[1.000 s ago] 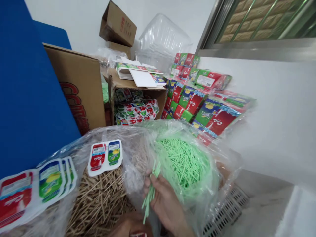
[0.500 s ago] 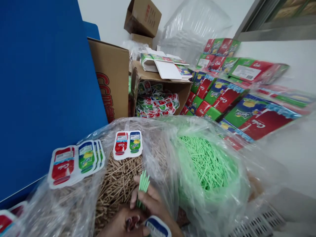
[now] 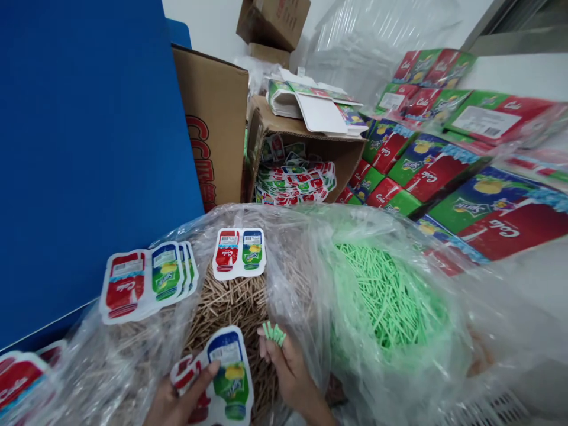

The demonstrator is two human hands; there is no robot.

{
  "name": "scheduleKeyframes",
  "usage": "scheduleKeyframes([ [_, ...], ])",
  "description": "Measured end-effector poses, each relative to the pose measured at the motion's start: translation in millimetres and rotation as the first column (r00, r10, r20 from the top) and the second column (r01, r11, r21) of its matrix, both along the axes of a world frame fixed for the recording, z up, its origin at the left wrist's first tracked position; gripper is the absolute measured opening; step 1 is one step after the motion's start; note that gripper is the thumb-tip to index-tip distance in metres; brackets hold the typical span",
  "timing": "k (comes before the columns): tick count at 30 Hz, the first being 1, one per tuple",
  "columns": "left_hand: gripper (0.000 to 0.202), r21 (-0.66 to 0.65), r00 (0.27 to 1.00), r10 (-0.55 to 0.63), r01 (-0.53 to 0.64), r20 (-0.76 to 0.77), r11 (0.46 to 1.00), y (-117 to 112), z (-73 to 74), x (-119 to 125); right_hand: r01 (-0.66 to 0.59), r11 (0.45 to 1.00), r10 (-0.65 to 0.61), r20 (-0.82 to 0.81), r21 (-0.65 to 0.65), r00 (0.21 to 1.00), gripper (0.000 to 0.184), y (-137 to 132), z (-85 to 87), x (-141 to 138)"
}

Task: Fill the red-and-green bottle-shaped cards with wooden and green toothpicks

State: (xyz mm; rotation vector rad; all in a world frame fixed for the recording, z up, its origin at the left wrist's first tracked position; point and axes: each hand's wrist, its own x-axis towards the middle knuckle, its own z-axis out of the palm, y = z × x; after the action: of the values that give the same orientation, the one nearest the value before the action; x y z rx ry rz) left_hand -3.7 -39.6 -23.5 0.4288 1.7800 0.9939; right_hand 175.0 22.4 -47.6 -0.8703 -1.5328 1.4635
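Note:
My left hand (image 3: 180,399) is closed on a die-cut Cola and Sprite card (image 3: 231,371), its thumb pressed on the printed face. To its right, my right hand (image 3: 293,370) is wrapped round a small bunch of light green sticks (image 3: 274,334), their ends showing above the fingers. Both hands are over a clear plastic bag of brown sticks (image 3: 228,302). Another printed card (image 3: 239,254) lies on top of that bag, just beyond my hands. A fanned stack of the same cards (image 3: 146,281) rests to the left.
At the right stands a plastic bag of loose green sticks (image 3: 386,296). Behind is an open carton (image 3: 306,133) with many printed cards inside. Wrapped Cola and Sprite boxes (image 3: 448,171) are piled at the right. A blue panel (image 3: 97,130) borders the left side.
My hands have moved apart. The card in my left hand has come up and left, showing more of its face. The green bunch is lower in my right hand. The scene has shifted rightward.

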Motion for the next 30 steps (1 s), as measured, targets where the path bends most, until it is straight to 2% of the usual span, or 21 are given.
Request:
scheduleKeyframes([
  [1,0.042,-0.014,0.998,0.065,-0.065,0.009,0.998,1,-1.5,-1,-0.008,1.000,0.008,-0.002,0.021,1.000,0.033,0,-0.6,0],
  [3,0.044,-0.025,0.994,0.112,-0.112,0.004,0.993,4,-5.9,0,-0.018,0.999,0.018,0.006,0.043,1.000,0.032,-2,-1.7,1],
  [7,0.043,-0.016,0.994,0.096,-0.097,-0.054,0.995,9,-10.2,9,-0.023,0.999,0.023,0.024,0.032,0.999,0.032,-5,-4.4,1],
  [11,0.047,-0.002,0.991,0.084,-0.085,-0.100,0.996,13,-4.2,17,-0.036,0.999,0.037,0.024,-0.019,0.999,0.035,-7,-4.0,2],
  [15,0.051,0.002,0.992,0.074,-0.074,-0.103,0.997,14,0.6,17,-0.029,0.995,0.029,0.001,-0.095,1.000,0.035,-10,-3.2,2],
  [20,0.050,0.006,0.991,0.066,-0.065,-0.115,0.998,12,-1.1,15,-0.034,0.991,0.031,-0.028,-0.128,0.999,0.032,-14,-8.8,2],
  [24,0.046,0.078,0.987,0.018,-0.006,-0.158,0.997,8,-5.9,15,-0.025,0.988,0.023,-0.015,-0.153,1.000,0.033,-15,-10.1,2],
  [27,0.046,0.137,0.985,-0.064,0.086,-0.158,0.987,5,-10.7,14,0.001,0.986,-0.001,0.002,-0.166,1.000,0.032,-15,-12.2,3],
  [30,0.049,0.073,0.986,-0.131,0.138,-0.102,0.988,2,-13.1,13,0.035,0.981,-0.035,0.006,-0.191,0.999,0.034,-15,-18.2,4],
])
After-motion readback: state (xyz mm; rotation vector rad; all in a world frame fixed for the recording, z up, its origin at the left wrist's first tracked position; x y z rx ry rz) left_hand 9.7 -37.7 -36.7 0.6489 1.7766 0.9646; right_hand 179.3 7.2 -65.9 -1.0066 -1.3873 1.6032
